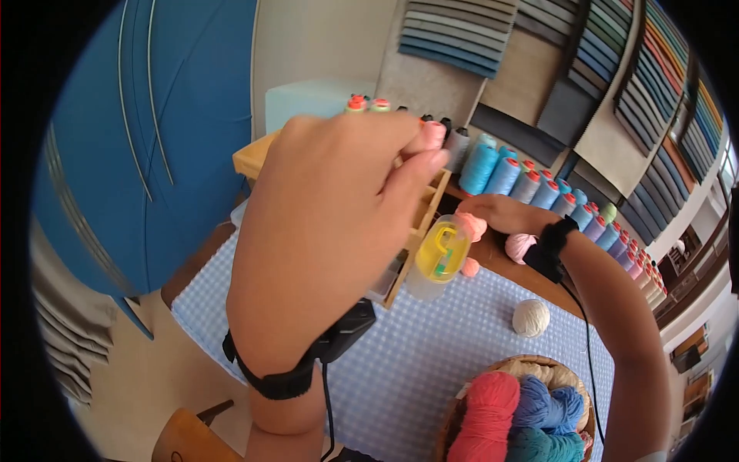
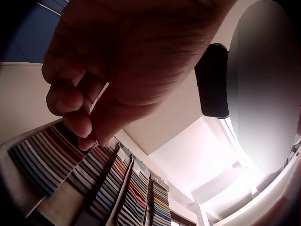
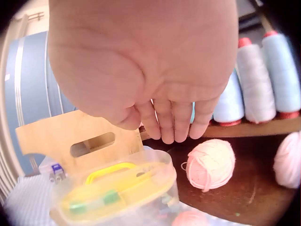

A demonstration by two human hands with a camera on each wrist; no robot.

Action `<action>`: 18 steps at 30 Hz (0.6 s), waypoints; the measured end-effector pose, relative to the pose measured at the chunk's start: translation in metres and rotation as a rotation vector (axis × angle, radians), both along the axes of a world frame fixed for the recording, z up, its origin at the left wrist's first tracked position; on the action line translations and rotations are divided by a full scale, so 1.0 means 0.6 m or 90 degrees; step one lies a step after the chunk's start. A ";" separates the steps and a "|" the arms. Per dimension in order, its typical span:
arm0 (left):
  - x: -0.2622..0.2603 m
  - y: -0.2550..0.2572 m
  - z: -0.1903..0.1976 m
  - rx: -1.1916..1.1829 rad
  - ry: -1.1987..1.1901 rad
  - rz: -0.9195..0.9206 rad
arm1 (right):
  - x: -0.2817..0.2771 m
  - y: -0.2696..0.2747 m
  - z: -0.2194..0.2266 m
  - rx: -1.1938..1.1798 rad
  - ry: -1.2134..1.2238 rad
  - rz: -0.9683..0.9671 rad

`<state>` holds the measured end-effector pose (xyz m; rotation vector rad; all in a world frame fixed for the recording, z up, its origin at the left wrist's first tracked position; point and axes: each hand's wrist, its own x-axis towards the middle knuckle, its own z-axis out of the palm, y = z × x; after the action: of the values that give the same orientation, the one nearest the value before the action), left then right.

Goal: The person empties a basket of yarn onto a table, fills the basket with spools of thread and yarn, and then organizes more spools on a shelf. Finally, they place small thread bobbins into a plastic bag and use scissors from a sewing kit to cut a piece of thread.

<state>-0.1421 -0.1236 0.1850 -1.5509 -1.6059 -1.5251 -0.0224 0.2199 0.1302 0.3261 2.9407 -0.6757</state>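
My left hand (image 1: 331,208) is raised high in the head view, over the wooden caddy (image 3: 77,136). In the left wrist view its fingers (image 2: 66,101) are curled and the thumb meets them near the tips; I cannot tell whether a thin strand lies between them. My right hand (image 1: 504,212) reaches over the shelf edge, fingers (image 3: 181,117) fairly straight and pointing down. Just beyond those fingertips lies a coral-pink yarn ball (image 3: 211,165), a small loop of yarn at its side. Close by stands a clear tub with a yellow-handled lid (image 3: 117,183).
Thread cones (image 1: 504,177) line the back shelf. Another pink yarn ball (image 1: 520,246) and a smaller coral ball (image 1: 470,267) lie near the tub. A white ball (image 1: 531,318) sits on the checked cloth (image 1: 385,369), behind a basket (image 1: 445,431) of yarn skeins. Fabric swatches (image 1: 454,38) hang behind.
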 end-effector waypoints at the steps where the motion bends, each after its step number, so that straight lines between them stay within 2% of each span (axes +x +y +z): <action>1: -0.001 -0.008 0.005 -0.024 0.002 -0.001 | -0.017 -0.025 0.011 -0.027 -0.019 -0.070; 2: 0.004 -0.017 0.011 -0.022 -0.008 0.004 | -0.033 -0.051 0.023 -0.051 -0.037 -0.141; 3: 0.010 -0.025 0.018 -0.037 -0.002 0.017 | -0.048 -0.001 -0.020 -0.238 0.018 -0.170; 4: 0.009 -0.031 0.017 -0.051 0.005 0.029 | -0.062 0.023 -0.034 -0.310 0.010 -0.155; 5: -0.011 -0.030 0.008 -0.048 -0.002 0.033 | -0.081 0.030 -0.046 -0.396 0.063 -0.193; 6: -0.040 -0.023 -0.004 -0.012 -0.100 -0.046 | -0.093 0.038 -0.056 -0.483 0.118 -0.233; 7: -0.053 -0.022 -0.004 0.025 -0.195 -0.126 | -0.100 0.029 -0.054 -0.481 0.113 -0.233; 8: -0.051 -0.028 -0.008 0.026 -0.198 -0.126 | -0.105 0.020 -0.052 -0.498 0.113 -0.223; 10: -0.034 -0.045 -0.006 0.104 -0.028 0.105 | -0.114 0.008 -0.054 -0.516 0.116 -0.217; 11: -0.047 -0.050 0.001 0.102 -0.029 0.101 | -0.121 0.006 -0.056 -0.540 0.129 -0.194; 13: -0.090 -0.064 0.010 -0.013 -0.149 0.064 | -0.132 -0.004 -0.059 -0.563 0.142 -0.176; 15: -0.099 -0.073 0.008 -0.017 -0.123 0.084 | -0.136 -0.019 -0.054 -0.626 0.183 -0.184; 18: -0.102 -0.081 0.005 -0.013 -0.083 0.111 | -0.139 -0.013 -0.057 -0.705 0.165 -0.187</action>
<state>-0.2034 -0.1721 0.1877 -1.3063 -1.7839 -1.5449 -0.1058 0.2119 0.0961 0.5463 2.2091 -2.3053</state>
